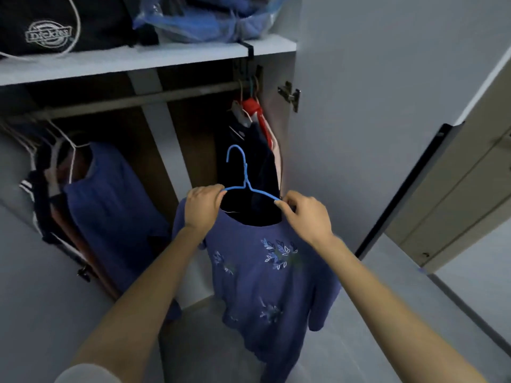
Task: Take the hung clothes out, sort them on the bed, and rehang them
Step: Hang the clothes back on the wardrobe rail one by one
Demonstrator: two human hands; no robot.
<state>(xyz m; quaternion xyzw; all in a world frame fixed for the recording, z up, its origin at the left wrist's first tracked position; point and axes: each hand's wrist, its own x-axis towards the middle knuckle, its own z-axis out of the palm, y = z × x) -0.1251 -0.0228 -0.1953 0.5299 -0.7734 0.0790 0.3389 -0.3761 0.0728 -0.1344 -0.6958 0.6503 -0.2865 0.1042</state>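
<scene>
Grips the blue hanger (244, 175) at both shoulders: left hand (203, 207) curled round its left end, right hand (307, 217) pinching its right end. Holds it clear of the rail (138, 99), before the wardrobe's right half, with the blue flowered top (265, 286) draped on it. Faces dark clothes (249, 156) hanging at the rail's right end and another blue garment (110, 203) near its left end.

Shirt (265, 275) on hanger (244, 172) before wardrobe rail (138, 99) (bags above).

wardrobe (143, 150): open, brown back panel | shelf (138, 62): white | floor (199, 344): pale grey | light: dim
</scene>
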